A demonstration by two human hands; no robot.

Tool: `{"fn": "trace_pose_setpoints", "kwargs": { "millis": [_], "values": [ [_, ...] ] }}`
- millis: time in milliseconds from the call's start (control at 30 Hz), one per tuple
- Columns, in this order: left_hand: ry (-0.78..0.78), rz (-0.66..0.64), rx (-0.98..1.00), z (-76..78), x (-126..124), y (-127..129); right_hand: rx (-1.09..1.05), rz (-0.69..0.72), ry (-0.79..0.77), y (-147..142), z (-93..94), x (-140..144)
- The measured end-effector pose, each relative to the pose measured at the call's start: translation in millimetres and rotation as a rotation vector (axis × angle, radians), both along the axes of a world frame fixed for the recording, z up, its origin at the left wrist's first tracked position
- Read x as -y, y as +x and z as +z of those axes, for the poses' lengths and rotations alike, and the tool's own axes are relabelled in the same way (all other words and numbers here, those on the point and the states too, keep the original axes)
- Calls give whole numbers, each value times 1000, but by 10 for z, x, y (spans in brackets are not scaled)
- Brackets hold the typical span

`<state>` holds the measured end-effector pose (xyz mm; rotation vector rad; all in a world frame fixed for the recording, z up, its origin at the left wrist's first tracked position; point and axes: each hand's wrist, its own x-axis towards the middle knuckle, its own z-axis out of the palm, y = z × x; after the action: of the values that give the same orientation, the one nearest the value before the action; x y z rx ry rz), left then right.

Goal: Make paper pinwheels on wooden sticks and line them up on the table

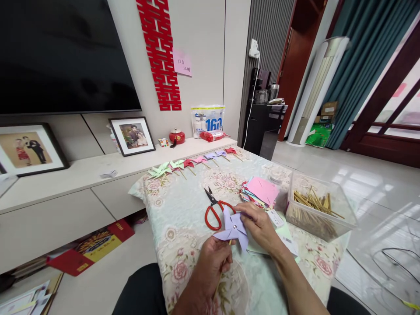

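A lavender paper pinwheel (235,227) with a small pin at its centre is between my two hands, above the floral tablecloth. My left hand (214,259) is closed on its thin wooden stick just under the blades. At the upper right blade, my right hand (257,221) has its fingers bent and closed on the paper edge. Red-handled scissors (213,214) lie just behind the pinwheel, blades pointing away from me. To the right is a stack of coloured square papers (262,190), pink on top, with cut lines at the corners.
Several finished pinwheels (177,165) line the table's far edge. A clear plastic bin (323,221) of wooden sticks (315,202) stands at the right. Pale green paper and a white card (275,218) lie beside my right wrist. Beyond is a low cabinet (131,164) with framed photos.
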<state>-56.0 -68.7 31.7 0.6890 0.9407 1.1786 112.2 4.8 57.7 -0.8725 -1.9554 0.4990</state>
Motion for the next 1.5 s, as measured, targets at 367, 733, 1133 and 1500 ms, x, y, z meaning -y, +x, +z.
{"fn": "trace_pose_setpoints", "kwargs": {
  "millis": [367, 733, 1133, 1500],
  "values": [
    [6, -15, 9, 1, 12, 13, 77, 2, 20, -24, -24, 3],
    [7, 134, 108, 61, -8, -10, -85, -261, 119, -101, 21, 113],
    [10, 222, 256, 34, -72, -66, 51, -176, 136, -338, -46, 239],
    [14, 216, 263, 34, -68, -43, 11, -209, 165, -349, 4, 257]
  ]
}}
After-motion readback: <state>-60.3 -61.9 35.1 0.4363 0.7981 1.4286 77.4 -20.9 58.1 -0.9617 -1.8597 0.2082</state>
